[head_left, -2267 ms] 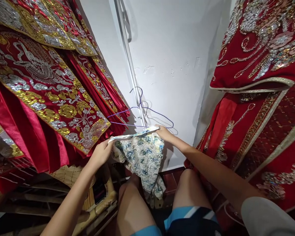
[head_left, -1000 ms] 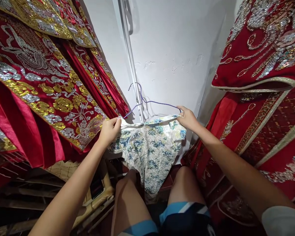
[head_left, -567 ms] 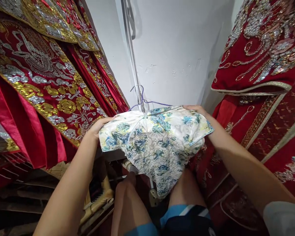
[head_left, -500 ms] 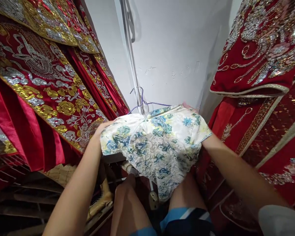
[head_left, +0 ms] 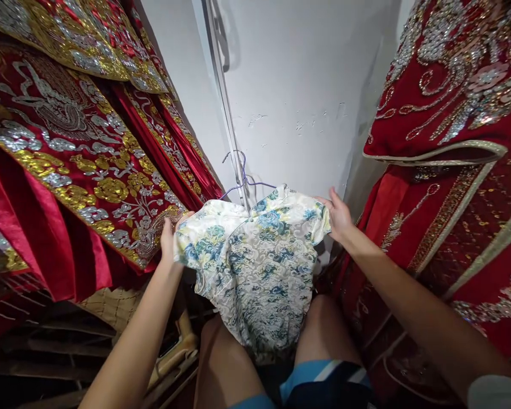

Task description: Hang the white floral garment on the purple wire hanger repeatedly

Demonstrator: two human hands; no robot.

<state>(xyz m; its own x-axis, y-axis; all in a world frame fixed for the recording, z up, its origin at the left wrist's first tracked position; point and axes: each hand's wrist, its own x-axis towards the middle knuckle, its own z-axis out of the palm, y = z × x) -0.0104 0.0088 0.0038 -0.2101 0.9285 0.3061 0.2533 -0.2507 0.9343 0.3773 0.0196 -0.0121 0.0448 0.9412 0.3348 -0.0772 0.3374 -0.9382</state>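
Note:
A short-sleeved floral top [head_left: 268, 267], white with blue, green and yellow flowers, hangs on a purple wire hanger [head_left: 244, 176] in front of me. My left hand [head_left: 170, 238] holds the edge of its left sleeve, with the thumb raised and the other fingers mostly hidden behind the cloth. At the opposite sleeve, my right hand [head_left: 339, 216] grips the cuff, its thumb pointing up and the fingertips partly behind the fabric. The hanger's hook stands free above the collar, in front of a metal strip on the wall.
Red garments with gold and silver embroidery [head_left: 111, 165] hang close on the left. A beaded red garment [head_left: 451, 102] hangs on the right. Ahead stands a white wall [head_left: 298, 74] with a vertical metal strip [head_left: 221, 85]. Wooden furniture [head_left: 183, 341] lies low at the left.
My right hand has come out from behind the shoulder to the sleeve edge and moved inward. The top's right side has drawn in and the hem has shifted left.

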